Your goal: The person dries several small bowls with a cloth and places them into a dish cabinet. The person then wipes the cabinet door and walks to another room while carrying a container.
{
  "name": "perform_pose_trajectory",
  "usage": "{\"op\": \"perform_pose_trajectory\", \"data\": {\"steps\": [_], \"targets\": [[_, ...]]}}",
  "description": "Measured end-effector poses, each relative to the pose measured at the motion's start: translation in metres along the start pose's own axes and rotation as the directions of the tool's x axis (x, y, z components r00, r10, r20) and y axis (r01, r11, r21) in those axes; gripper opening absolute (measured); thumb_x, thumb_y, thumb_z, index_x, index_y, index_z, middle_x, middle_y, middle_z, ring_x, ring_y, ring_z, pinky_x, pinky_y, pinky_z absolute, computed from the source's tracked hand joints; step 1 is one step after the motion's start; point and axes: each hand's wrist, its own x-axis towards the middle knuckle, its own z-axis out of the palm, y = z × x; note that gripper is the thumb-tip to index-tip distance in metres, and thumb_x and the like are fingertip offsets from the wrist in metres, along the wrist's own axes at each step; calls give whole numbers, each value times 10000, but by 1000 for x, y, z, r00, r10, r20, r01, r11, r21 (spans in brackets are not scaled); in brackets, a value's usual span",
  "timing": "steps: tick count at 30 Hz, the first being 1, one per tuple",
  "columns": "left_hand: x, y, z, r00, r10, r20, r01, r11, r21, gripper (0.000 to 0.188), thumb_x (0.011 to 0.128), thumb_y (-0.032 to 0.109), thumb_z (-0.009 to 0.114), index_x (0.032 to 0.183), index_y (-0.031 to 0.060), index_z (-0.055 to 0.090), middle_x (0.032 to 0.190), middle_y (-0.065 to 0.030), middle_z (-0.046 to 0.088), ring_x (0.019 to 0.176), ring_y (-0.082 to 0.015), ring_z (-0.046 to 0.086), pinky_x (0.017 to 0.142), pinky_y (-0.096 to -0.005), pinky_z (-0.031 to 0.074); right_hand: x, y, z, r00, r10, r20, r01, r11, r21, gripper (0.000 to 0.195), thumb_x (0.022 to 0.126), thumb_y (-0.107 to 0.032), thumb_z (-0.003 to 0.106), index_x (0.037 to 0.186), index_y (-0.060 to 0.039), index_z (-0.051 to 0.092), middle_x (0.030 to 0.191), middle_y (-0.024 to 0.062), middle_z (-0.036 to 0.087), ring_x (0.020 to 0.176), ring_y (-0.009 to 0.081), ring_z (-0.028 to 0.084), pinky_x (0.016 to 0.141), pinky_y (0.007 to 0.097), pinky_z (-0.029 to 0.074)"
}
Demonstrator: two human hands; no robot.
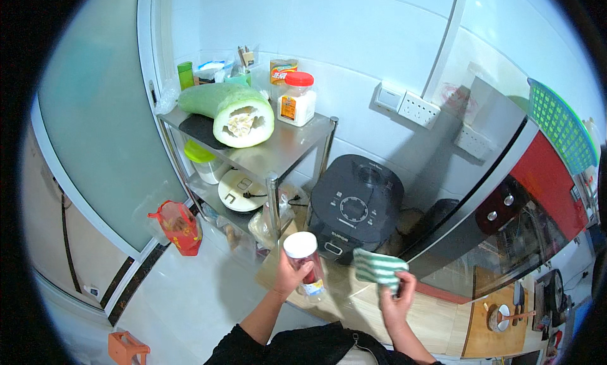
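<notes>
My left hand [287, 276] grips a clear jar [310, 270] with a white lid and dark red contents. The jar is roughly upright, and a label shows near its bottom. In my right hand [398, 301] is a folded green-and-white striped cloth [378, 266], held up apart from the jar. Just beyond both hands a black rice cooker [353, 208] stands with its lid down. Under the jar and cloth runs a light wood-look countertop [341, 289].
Left of the cooker, a steel rack [294, 144] bears a cut winter melon [227, 111] and a red-lidded jar [297, 101]. A red-fronted cabinet [545, 184] rises at right. Beyond it are a cutting board [474, 327], knives and a bowl [499, 317]. An orange stool [127, 348] stands on the floor.
</notes>
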Motion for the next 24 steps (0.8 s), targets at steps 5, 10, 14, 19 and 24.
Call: {"op": "perform_pose_trajectory", "data": {"steps": [5,10,14,19,24], "targets": [[-36,36,47,967,-256,-1,245,929,-278,511,819,278,530,1207,-10,365,1133,-100,494,1007,-186,510,869,-328,426,-13,-41,28,749,-315,582,379,925,14,636,648,-330,746,1170,-58,506,945,108,478,824,292,461,727,398,384],[-63,57,59,970,-242,19,242,966,-94,400,875,192,484,1218,24,365,1095,-87,519,973,-156,525,833,-300,442,3,-44,21,768,-260,585,276,959,64,724,646,-394,728,1249,-124,432,1320,309,240,1198,460,300,971,495,288],[-71,91,76,953,-277,-120,208,891,-402,417,866,213,515,1210,26,369,1073,-90,527,952,-164,535,820,-312,452,-6,-37,33,781,-178,599,-25,949,314,671,696,-238,701,1267,-85,385,1326,248,271,1174,391,375,960,428,331],[-90,126,40,864,-264,-429,154,949,-275,237,879,208,492,1042,36,477,897,-61,566,757,-141,570,693,-306,486,-43,-59,28,591,-435,679,172,891,421,638,702,-238,692,1254,-94,407,1297,258,286,1176,418,333,972,472,286],[-133,140,21,848,-321,-422,278,947,-161,328,906,246,463,1153,36,416,981,-62,531,885,-122,505,787,-289,434,-53,-76,55,527,-454,719,160,883,441,592,709,-219,662,1222,-42,426,1310,273,255,1188,397,334,980,456,281]]}}
